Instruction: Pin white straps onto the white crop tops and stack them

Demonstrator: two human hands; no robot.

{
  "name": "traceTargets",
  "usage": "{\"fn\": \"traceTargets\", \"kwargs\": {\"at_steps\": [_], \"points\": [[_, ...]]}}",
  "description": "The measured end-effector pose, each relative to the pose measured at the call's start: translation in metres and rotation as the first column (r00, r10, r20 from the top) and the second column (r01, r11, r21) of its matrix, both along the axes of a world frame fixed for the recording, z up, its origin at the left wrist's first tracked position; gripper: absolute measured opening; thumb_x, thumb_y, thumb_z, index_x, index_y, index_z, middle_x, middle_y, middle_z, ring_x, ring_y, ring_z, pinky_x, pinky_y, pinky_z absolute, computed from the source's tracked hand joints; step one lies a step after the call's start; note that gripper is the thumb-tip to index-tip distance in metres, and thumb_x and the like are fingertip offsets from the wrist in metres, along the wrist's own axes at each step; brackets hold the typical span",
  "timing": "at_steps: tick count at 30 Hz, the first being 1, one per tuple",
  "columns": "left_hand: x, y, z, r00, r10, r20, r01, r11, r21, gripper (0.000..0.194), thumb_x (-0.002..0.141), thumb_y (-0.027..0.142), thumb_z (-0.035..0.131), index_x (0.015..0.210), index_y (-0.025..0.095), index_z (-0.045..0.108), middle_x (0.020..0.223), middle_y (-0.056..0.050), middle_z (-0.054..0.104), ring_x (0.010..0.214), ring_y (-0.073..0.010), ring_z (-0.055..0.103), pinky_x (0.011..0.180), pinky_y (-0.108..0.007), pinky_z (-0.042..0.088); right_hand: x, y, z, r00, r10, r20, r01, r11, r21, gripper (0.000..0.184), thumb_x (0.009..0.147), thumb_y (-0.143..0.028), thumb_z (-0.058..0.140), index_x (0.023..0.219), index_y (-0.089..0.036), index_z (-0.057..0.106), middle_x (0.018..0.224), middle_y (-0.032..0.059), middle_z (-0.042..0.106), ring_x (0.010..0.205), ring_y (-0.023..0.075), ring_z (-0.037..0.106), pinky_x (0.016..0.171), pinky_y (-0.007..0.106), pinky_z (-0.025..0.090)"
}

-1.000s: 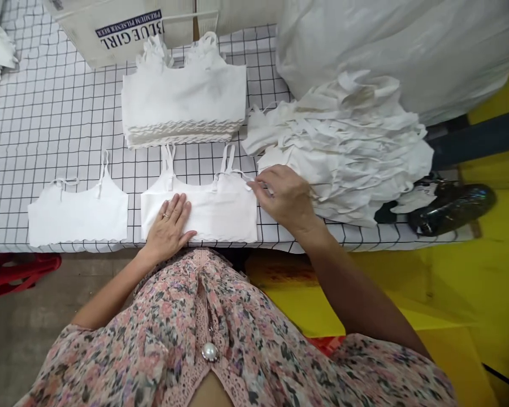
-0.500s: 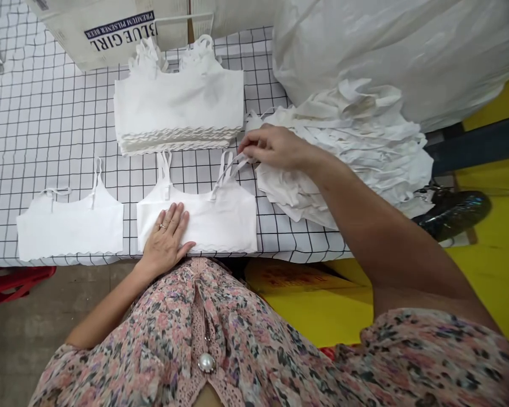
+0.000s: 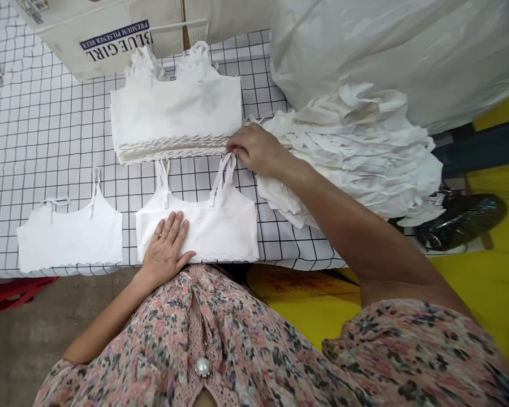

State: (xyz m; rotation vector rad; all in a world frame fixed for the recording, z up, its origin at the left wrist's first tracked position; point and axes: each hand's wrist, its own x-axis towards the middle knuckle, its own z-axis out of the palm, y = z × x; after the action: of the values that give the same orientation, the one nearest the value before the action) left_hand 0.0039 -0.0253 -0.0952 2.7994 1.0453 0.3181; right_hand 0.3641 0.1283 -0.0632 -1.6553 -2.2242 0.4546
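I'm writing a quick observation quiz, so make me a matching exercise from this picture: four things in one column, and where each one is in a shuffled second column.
Things:
1. Left hand
2. Right hand
3. Stack of white camisole tops
4. Lone white scalloped-hem camisole top

Places:
A. Left of the other laid-out top, on the white checked tablecloth
B. Flat on the central white camisole top
C. Just in front of the Blue Girl cardboard box
D. At the stack's front edge, above the straps

Pairs: 1-B, 2-D, 3-C, 4-A

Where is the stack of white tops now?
In the head view, the stack of white tops lies upper centre, just beyond the top under the left hand, with the right hand at its right corner.
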Motion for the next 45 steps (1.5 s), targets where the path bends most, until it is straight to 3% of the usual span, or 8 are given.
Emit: {"fn": "traceTargets", "kwargs": {"at_steps": [4, 8, 13, 18, 23, 30, 40, 45], "points": [[0.000, 0.001, -0.002, 1.000, -0.008, -0.001, 0.008, 1.000, 0.003, 0.088, 0.111, 0.059, 0.046, 0.177, 0.016, 0.008, 0.184, -0.015, 0.016, 0.174, -0.0316, 0.012, 0.142, -0.054, 0.021, -0.021, -0.047, -0.003, 0.998, -0.067, 0.014, 0.065, 0.991, 0.113, 0.049, 0.109, -0.023, 0.033, 0.142, -0.014, 0.069, 0.142, 0.0150, 0.072, 0.137, 0.0303, 0.062, 0.125, 0.062, 0.043], [-0.003, 0.003, 0.004, 1.000, -0.023, 0.007, 0.023, 0.998, -0.056, 0.091, 0.110, 0.057, 0.050, 0.178, 0.021, 0.001, 0.185, -0.014, 0.012, 0.174, -0.0329, 0.011, 0.140, -0.058, 0.027, -0.032, -0.079, -0.005, 0.994, 0.037, 0.106, -0.037, 0.999, -0.001, 0.057, 0.112, -0.035, 0.037, 0.160, -0.008, 0.052, 0.168, 0.0195, 0.049, 0.162, 0.0367, 0.041, 0.131, 0.077, 0.022], [-0.004, -0.001, 0.018, 0.997, 0.044, 0.061, -0.038, 0.994, -0.100, 0.084, 0.115, 0.039, 0.042, 0.176, 0.027, -0.014, 0.185, -0.012, 0.006, 0.174, -0.0291, 0.007, 0.141, -0.057, 0.028, -0.073, -0.124, 0.007, 0.997, 0.004, 0.076, -0.014, 0.991, 0.130, 0.068, 0.115, -0.046, 0.029, 0.172, -0.010, 0.033, 0.179, 0.0172, 0.024, 0.171, 0.0330, 0.021, 0.137, 0.071, 0.011], [0.009, -0.011, 0.004, 0.966, 0.257, 0.019, -0.252, 0.956, -0.150, 0.091, 0.114, 0.048, 0.039, 0.172, 0.024, -0.026, 0.184, -0.013, -0.011, 0.173, -0.0343, -0.002, 0.143, -0.066, 0.011, -0.127, -0.190, -0.020, 0.991, 0.086, 0.102, -0.090, 0.995, 0.033, 0.079, 0.113, -0.055, 0.028, 0.178, -0.013, 0.009, 0.181, 0.0186, 0.018, 0.171, 0.0327, 0.020, 0.136, 0.070, 0.015], [-0.003, -0.019, -0.006, 0.919, 0.392, -0.050, -0.394, 0.904, -0.164, 0.105, 0.108, 0.065, 0.046, 0.174, 0.020, -0.023, 0.182, -0.015, -0.018, 0.172, -0.0371, -0.012, 0.142, -0.068, 0.004, -0.089, -0.233, -0.047, 0.971, -0.144, 0.192, 0.143, 0.990, 0.019, 0.089, 0.111, -0.061, 0.032, 0.177, -0.013, -0.003, 0.181, 0.0242, 0.012, 0.171, 0.0406, 0.019, 0.128, 0.081, 0.019], [-0.013, -0.003, -0.009, 0.919, 0.371, 0.134, -0.355, 0.926, -0.128, 0.089, 0.111, 0.056, 0.043, 0.177, 0.029, -0.010, 0.186, -0.012, -0.005, 0.174, -0.0363, -0.003, 0.140, -0.071, -0.001, -0.095, -0.229, -0.032, 0.957, -0.188, 0.221, 0.181, 0.982, 0.054, 0.098, 0.108, -0.071, 0.028, 0.176, -0.013, -0.012, 0.182, 0.0257, 0.010, 0.171, 0.0418, 0.017, 0.127, 0.085, 0.012], [-0.024, 0.006, -0.026, 0.903, 0.396, 0.170, -0.392, 0.918, -0.058, 0.096, 0.107, 0.063, 0.051, 0.178, 0.027, -0.003, 0.186, -0.016, 0.000, 0.174, -0.0371, 0.000, 0.139, -0.072, 0.009, -0.081, -0.246, -0.056, 0.933, -0.297, 0.204, 0.287, 0.955, 0.075, 0.097, 0.108, -0.069, 0.029, 0.177, -0.012, -0.008, 0.178, 0.0299, 0.020, 0.166, 0.0468, 0.027, 0.121, 0.087, 0.022], [-0.032, 0.009, -0.024, 0.906, 0.396, 0.150, -0.394, 0.918, -0.043, 0.097, 0.106, 0.065, 0.053, 0.178, 0.024, 0.003, 0.184, -0.020, 0.010, 0.174, -0.0383, 0.006, 0.138, -0.074, 0.011, -0.052, -0.243, -0.028, 0.951, -0.281, 0.126, 0.265, 0.955, 0.133, 0.083, 0.111, -0.062, 0.032, 0.178, -0.018, 0.012, 0.178, 0.0252, 0.029, 0.165, 0.0435, 0.031, 0.124, 0.076, 0.034]]}}
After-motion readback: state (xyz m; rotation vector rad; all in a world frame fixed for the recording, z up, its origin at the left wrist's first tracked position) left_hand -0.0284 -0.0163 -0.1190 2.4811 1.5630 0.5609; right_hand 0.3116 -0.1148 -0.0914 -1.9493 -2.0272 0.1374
